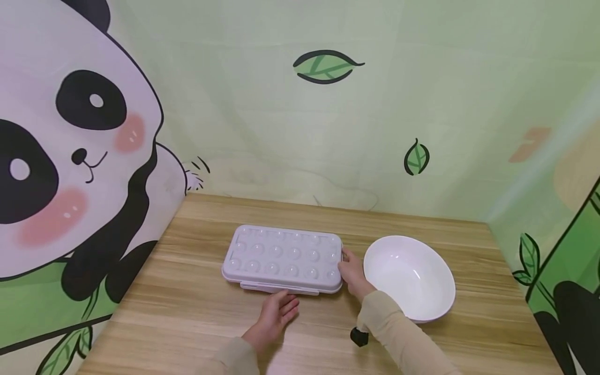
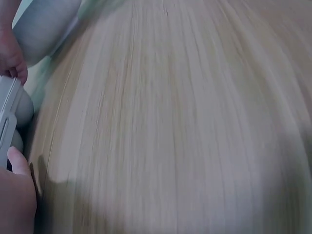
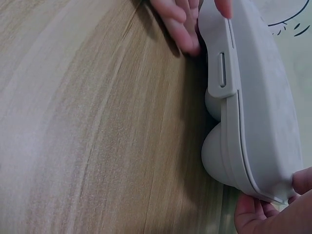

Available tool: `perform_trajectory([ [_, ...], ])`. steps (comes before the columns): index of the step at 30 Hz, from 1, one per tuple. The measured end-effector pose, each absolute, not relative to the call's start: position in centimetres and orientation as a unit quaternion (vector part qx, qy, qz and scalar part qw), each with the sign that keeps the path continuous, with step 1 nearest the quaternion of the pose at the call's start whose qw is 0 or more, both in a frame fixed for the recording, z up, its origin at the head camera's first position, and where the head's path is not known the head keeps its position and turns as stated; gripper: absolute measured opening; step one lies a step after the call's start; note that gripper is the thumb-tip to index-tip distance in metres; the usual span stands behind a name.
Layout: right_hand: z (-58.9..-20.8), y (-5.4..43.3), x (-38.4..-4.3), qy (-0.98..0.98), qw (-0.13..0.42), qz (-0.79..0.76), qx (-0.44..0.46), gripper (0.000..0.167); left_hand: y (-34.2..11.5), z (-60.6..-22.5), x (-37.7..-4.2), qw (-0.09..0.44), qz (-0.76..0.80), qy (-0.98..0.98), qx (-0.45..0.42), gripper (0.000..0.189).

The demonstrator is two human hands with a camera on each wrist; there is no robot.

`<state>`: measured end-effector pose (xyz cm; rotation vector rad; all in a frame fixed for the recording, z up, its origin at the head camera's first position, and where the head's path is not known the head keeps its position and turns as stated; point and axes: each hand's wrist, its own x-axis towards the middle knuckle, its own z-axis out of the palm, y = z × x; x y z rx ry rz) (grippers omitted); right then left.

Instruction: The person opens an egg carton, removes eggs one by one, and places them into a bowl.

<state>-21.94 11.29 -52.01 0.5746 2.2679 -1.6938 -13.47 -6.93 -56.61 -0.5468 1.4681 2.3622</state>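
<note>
A pale lilac-grey egg storage box [image 1: 283, 254] lies lid down on the wooden table, its lid moulded with rows of round bumps. My right hand [image 1: 354, 273] grips its right end; in the right wrist view the thumb is at the lid corner and curled fingers [image 3: 253, 209] are below. At the front edge my left hand [image 1: 275, 316] has its fingers loosely extended, with the thumb close to the front latch [image 3: 222, 70]. Whether that thumb presses the latch, I cannot tell. Rounded egg cups [image 3: 218, 151] show under the rim. The contents are hidden.
A white bowl [image 1: 412, 276] stands right of the box, partly behind my right forearm. A black knob-like piece [image 1: 359, 337] shows beside the right cuff. Behind the wooden table [image 1: 187, 317] hangs a green panda-print cloth [image 1: 244, 104].
</note>
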Motion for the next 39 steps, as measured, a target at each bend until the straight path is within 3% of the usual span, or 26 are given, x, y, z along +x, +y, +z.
perform_trajectory([
  [6,-52.0,11.3,-22.0,0.776,0.123,-0.585,0.198,0.062,-5.0,-58.5,-13.8,0.117,0.859,0.468,-0.169,0.04],
  [11,-52.1,11.3,-22.0,0.779,0.124,-0.583,0.196,0.062,-3.5,-57.3,-13.7,0.113,0.859,0.447,-0.222,0.033],
  [26,-52.1,11.3,-22.1,0.783,0.122,-0.574,0.206,0.062,-2.1,-57.5,-13.6,0.085,0.864,0.436,-0.237,0.028],
  [39,-52.6,11.3,-22.1,0.793,0.111,-0.564,0.202,0.06,-0.3,-57.1,-13.8,0.029,0.838,0.477,-0.265,0.027],
])
